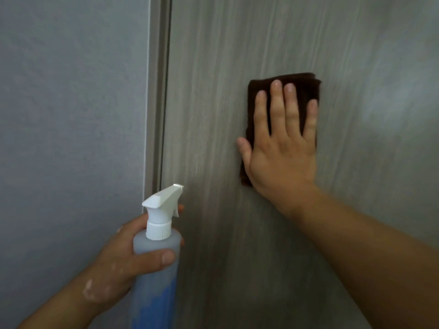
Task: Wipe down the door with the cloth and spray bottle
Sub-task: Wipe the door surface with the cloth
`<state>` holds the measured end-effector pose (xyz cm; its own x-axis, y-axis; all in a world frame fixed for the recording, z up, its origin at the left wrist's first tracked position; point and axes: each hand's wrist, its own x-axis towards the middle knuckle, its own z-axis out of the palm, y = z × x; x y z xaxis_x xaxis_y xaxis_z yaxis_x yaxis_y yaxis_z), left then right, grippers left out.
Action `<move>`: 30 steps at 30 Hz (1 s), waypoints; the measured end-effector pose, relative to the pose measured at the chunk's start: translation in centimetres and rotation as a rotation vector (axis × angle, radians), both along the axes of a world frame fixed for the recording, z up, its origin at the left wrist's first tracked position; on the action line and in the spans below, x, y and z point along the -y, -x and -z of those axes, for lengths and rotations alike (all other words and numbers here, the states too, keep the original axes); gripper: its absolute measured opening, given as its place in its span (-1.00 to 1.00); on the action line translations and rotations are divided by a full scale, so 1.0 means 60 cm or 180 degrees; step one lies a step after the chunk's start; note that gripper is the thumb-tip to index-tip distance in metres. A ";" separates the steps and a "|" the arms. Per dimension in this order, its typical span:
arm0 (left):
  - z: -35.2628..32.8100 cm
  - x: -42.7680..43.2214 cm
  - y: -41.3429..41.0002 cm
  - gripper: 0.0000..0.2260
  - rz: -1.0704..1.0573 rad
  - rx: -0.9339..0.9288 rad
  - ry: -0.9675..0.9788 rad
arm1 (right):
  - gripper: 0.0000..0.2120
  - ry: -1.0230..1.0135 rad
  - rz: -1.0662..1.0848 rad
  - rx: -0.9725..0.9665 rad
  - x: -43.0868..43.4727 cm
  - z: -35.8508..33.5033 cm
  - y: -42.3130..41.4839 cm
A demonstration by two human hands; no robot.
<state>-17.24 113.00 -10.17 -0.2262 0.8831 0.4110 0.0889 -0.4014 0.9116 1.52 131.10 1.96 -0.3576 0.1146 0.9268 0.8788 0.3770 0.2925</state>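
Wall and frame are sitting left of the left hand. That hand is wrapping the bottle just below the collar: thumb curling across the front, other fingers going round the back, one fingertip showing near the trigger; can't tell if it's on it. Bottle is standing roughly upright, nozzle pointing up and right at the door, close to its left edge. Right of and above the left hand, the right hand is lying flat, fingers straight and slightly spread, pressing the cloth onto the door. Cloth is folded, long axis near vertical, poking out above the fingertips and left of the palm. Key relation: bare door is lying to every side of the right hand, so I'm guessing the next wipe is just sliding from there. The right hand is nearer the unwiped panel; the left is only supplying spray.
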 end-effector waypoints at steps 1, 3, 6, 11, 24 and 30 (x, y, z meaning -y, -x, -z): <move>0.005 0.000 0.000 -0.28 -0.0009 0.0016 0.0010 | -0.24 0.0022 -0.0054 0.0130 0.001 0.025 0.010; 0.016 0.004 -0.005 -0.27 0.0022 0.0046 0.0023 | -0.24 0.0083 -0.0142 0.0516 -0.001 0.093 0.022; 0.028 0.010 -0.018 -0.26 0.0093 0.0184 0.0076 | -0.21 0.0056 -0.0042 0.1272 -0.004 0.205 0.001; 0.017 0.022 -0.029 -0.23 0.0270 0.0207 0.0086 | -0.36 -0.0262 0.0009 0.2634 -0.024 0.318 -0.084; -0.032 0.043 -0.028 -0.26 0.0089 -0.0325 0.0065 | -0.30 0.0521 0.0327 0.2300 0.003 0.289 0.038; -0.022 0.026 -0.061 -0.24 0.0378 -0.0221 0.0090 | -0.22 0.0550 0.0269 0.2092 0.009 0.344 -0.075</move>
<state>-13.58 111.47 -8.83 -0.0913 0.9134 0.3967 0.1057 -0.3873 0.9159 6.00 130.58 -18.70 -0.8231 0.2935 0.4862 0.5677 0.4042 0.7172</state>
